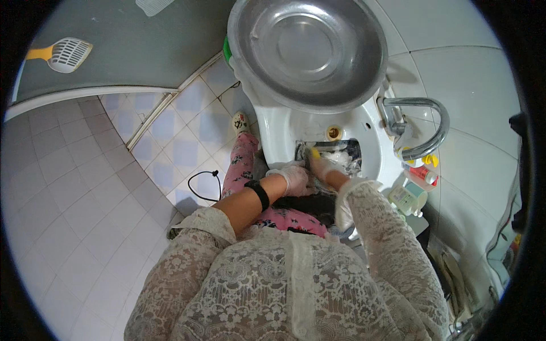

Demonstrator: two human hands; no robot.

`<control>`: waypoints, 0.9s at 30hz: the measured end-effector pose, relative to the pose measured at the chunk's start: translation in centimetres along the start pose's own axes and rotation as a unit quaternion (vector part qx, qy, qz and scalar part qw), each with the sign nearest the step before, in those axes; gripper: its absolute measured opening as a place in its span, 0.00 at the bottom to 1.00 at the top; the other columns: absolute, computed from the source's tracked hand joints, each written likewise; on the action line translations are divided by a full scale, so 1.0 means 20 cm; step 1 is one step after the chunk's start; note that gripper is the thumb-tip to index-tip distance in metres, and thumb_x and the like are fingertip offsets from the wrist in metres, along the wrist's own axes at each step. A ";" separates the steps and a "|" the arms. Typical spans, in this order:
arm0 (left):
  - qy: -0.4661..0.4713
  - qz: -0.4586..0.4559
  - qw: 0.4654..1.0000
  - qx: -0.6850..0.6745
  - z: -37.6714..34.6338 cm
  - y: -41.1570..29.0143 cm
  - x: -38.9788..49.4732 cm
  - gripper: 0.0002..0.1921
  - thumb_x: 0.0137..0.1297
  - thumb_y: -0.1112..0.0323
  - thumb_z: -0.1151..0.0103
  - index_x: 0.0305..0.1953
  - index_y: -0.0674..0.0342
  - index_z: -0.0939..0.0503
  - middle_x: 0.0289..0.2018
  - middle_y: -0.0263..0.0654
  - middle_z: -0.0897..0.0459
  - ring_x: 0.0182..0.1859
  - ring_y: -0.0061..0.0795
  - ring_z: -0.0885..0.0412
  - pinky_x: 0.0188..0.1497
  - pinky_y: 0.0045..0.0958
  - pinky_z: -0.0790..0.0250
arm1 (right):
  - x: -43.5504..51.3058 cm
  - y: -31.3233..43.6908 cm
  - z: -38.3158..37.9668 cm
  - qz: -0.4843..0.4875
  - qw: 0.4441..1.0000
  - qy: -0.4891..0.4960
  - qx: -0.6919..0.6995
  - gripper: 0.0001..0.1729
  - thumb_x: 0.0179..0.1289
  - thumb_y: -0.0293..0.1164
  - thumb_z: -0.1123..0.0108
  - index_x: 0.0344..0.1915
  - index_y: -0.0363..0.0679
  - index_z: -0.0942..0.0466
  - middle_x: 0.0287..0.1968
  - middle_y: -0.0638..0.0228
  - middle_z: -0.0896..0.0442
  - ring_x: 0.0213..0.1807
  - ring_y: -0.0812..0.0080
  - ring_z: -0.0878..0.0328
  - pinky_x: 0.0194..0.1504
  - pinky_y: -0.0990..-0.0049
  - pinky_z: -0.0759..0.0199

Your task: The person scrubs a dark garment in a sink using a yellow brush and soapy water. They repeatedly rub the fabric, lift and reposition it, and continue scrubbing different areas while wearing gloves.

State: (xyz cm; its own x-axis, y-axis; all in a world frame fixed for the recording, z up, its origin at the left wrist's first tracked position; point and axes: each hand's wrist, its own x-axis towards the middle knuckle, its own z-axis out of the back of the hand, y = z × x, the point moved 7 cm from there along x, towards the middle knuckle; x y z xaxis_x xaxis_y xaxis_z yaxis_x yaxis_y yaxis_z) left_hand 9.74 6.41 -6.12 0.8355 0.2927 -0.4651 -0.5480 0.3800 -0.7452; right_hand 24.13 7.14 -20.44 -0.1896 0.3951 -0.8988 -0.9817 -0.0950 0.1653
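Both hands wear thin, translucent gloves and meet at the near side of a white ceramic washbasin [273,132]. My left hand [296,178] rests on the near left rim, fingers bent against wet greyish material; its grip is partly hidden. My right hand [322,166] is beside it, over a dark-edged rectangular container [356,147] in the basin. A small yellow item [315,152] shows at its fingers, most of it hidden. White suds or wet, pale material [341,158] fills part of the container. Behind that is the brass-coloured drain [333,132].
A large metal bowl [305,47] covers the basin's far end. The curved chrome faucet [439,123] rises at right, near several bottles [407,199]. A slotted scoop [69,54] is at upper left against a grey panel [140,51]. A black cord loop [204,198] hangs at left.
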 end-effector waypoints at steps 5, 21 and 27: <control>0.001 -0.034 0.993 0.114 -0.03 0.02 0.01 0.25 0.71 0.42 0.56 0.58 0.49 0.20 0.58 0.40 0.21 0.59 0.36 0.25 0.69 0.40 0.45 | -0.04 -0.07 0.03 -0.109 0.992 -0.026 0.059 0.23 0.73 0.40 0.53 0.57 0.35 0.24 0.52 0.45 0.18 0.54 0.49 0.19 0.55 0.58 0.27; -0.039 -0.026 0.997 0.057 -0.06 0.04 0.04 0.25 0.72 0.42 0.57 0.55 0.50 0.18 0.49 0.40 0.15 0.57 0.39 0.22 0.69 0.40 0.44 | -0.15 0.20 0.13 0.032 0.994 0.047 -0.091 0.23 0.73 0.40 0.55 0.61 0.40 0.28 0.60 0.48 0.22 0.58 0.52 0.21 0.56 0.56 0.27; -0.031 -0.025 0.996 0.074 -0.02 0.03 0.03 0.25 0.72 0.41 0.59 0.54 0.48 0.19 0.54 0.36 0.19 0.60 0.32 0.26 0.65 0.40 0.43 | -0.12 -0.26 0.12 -0.144 0.987 0.013 -0.063 0.34 0.74 0.44 0.53 0.74 0.42 0.43 0.66 0.51 0.28 0.63 0.51 0.26 0.60 0.55 0.30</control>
State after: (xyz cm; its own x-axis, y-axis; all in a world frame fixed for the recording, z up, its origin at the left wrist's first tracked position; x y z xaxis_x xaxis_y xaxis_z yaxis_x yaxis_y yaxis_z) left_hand 10.02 6.44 -7.07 0.8606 0.3216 -0.3949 -0.5090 0.5193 -0.6865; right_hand 29.61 8.95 -18.15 0.0997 0.3994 -0.9113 -0.9842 -0.0951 -0.1494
